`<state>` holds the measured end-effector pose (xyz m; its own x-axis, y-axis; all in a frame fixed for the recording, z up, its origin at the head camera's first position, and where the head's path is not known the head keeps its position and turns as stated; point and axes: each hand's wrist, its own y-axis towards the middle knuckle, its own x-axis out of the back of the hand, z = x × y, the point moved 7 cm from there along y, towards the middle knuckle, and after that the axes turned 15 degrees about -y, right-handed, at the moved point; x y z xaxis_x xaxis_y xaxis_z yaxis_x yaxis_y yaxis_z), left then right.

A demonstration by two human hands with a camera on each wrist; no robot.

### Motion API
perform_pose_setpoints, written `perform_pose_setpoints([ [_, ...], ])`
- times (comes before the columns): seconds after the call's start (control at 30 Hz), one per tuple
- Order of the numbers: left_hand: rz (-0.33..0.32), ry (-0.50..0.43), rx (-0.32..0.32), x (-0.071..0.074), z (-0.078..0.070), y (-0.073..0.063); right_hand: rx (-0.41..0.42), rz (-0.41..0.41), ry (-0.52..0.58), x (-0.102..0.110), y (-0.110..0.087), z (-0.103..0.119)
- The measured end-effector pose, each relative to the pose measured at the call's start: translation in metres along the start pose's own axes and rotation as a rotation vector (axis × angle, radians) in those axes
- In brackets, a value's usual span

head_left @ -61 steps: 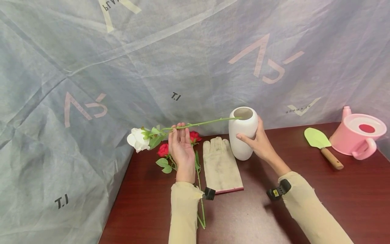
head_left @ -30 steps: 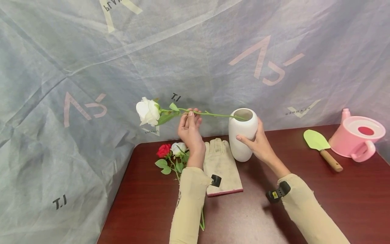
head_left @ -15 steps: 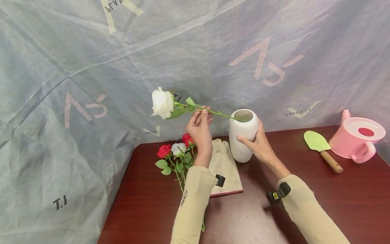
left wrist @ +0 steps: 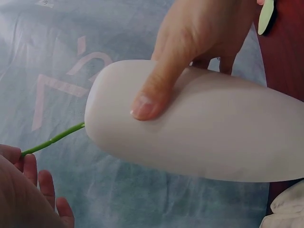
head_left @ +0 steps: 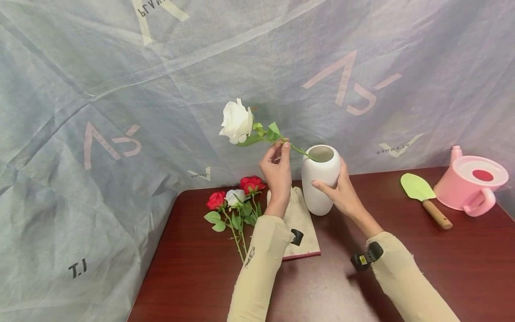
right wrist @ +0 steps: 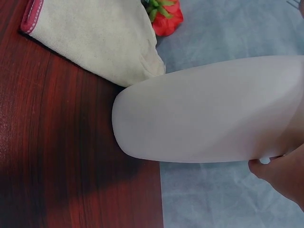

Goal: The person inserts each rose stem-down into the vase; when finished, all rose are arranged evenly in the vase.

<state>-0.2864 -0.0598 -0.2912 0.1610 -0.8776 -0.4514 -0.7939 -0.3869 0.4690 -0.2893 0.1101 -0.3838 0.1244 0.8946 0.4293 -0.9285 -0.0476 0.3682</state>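
Note:
A white rose (head_left: 236,121) is held up by my left hand (head_left: 277,172), whose thumb and fingertips pinch its green stem just below the leaves. The stem slants down to the right, and its lower end is inside the mouth of a white vase (head_left: 320,179). My right hand (head_left: 342,190) grips the vase from the right, thumb across its front. In the left wrist view the stem (left wrist: 54,139) enters the vase at its rim; how deep it reaches is hidden. The vase's foot is beside the work glove in the right wrist view.
Two red roses (head_left: 216,200) and another white rose (head_left: 235,197) lie on the dark red table (head_left: 181,268). A cream work glove (head_left: 302,228) lies partly under my left forearm. A green trowel (head_left: 418,187) and a pink watering can (head_left: 462,188) are at the right. Grey cloth hangs behind.
My left hand has moved right and up, from an open palm under the stem to a pinch on it. The bloom has risen and the stem has slid into the vase. The right hand stays put.

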Motion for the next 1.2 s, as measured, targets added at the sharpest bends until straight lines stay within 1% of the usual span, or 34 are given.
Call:
perform_pose_setpoints([
  [0.07, 0.0, 0.035, -0.002, 0.002, 0.009, 0.003, 0.001, 0.0, 0.008, 0.0, 0.0, 0.0],
  [0.17, 0.006, 0.094, 0.019, 0.005, 0.023, 0.006, 0.002, 0.0, 0.013, -0.001, 0.0, 0.0],
  [0.33, 0.059, 0.208, 0.065, 0.002, 0.03, 0.004, 0.006, 0.006, 0.004, -0.003, -0.002, 0.0],
  [0.47, 0.105, 0.237, 0.09, -0.005, 0.038, 0.003, 0.012, -0.01, -0.001, -0.002, -0.001, 0.0],
  [0.57, 0.132, 0.256, 0.114, -0.009, 0.045, 0.001, 0.01, -0.014, -0.001, 0.0, -0.001, 0.001],
  [0.63, 0.154, 0.295, 0.133, -0.01, 0.05, -0.001, 0.006, -0.009, 0.0, 0.0, -0.001, 0.001],
  [0.7, 0.178, 0.334, 0.168, -0.009, 0.056, -0.005, 0.004, -0.003, 0.002, 0.0, -0.002, 0.001],
  [0.77, 0.193, 0.371, 0.214, -0.004, 0.061, -0.011, 0.004, -0.004, 0.004, 0.0, -0.002, 0.002],
  [0.83, 0.185, 0.378, 0.27, 0.006, 0.066, -0.021, -0.001, -0.007, 0.005, 0.0, -0.003, 0.002],
  [0.87, 0.168, 0.366, 0.296, 0.013, 0.068, -0.026, -0.008, -0.007, 0.005, 0.0, -0.003, 0.001],
  [0.93, 0.113, 0.327, 0.323, 0.032, 0.07, -0.037, -0.017, -0.007, 0.001, 0.0, -0.003, 0.001],
  [0.97, 0.082, 0.308, 0.333, 0.043, 0.071, -0.042, -0.022, -0.005, 0.001, 0.0, -0.003, 0.0],
  [1.07, 0.002, 0.257, 0.333, 0.08, 0.072, -0.053, -0.03, -0.002, 0.007, -0.001, -0.002, -0.001],
  [1.13, -0.04, 0.252, 0.343, 0.106, 0.071, -0.058, -0.032, -0.001, 0.016, -0.001, -0.002, -0.002],
  [1.2, -0.075, 0.265, 0.354, 0.133, 0.07, -0.063, -0.03, -0.001, 0.019, -0.001, -0.002, -0.002],
])
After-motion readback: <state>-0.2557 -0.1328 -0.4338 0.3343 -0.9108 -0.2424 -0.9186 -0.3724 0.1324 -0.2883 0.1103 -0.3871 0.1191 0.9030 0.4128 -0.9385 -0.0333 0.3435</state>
